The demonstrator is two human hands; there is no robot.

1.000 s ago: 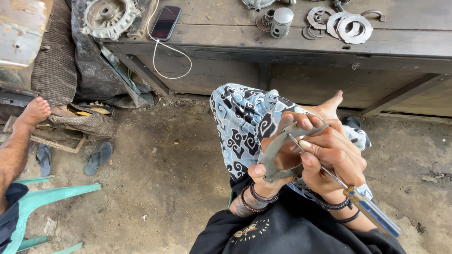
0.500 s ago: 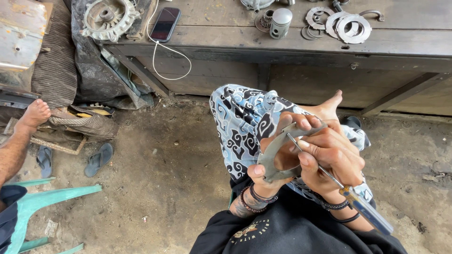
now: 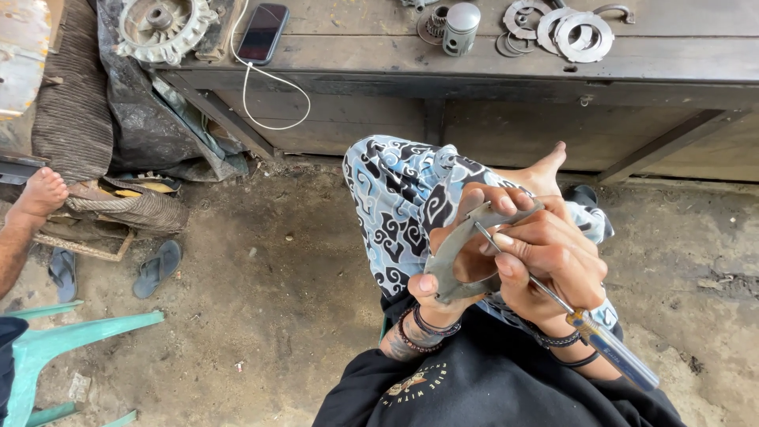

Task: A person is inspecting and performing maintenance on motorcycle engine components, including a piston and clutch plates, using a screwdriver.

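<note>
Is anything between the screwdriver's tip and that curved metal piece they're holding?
Nothing visible. The left hand holds the curved metal piece over the lap, and the right hand holds the screwdriver with its shaft running up to the piece's upper end. The exact contact point is partly hidden by the fingers.

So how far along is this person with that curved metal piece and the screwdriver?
Mid-job, it seems. The left hand holds the curved grey metal plate; the right hand works a blue-handled screwdriver against it. Metal rings and a small cylinder lie loose on the wooden bench, so assembly likely remains.
</note>
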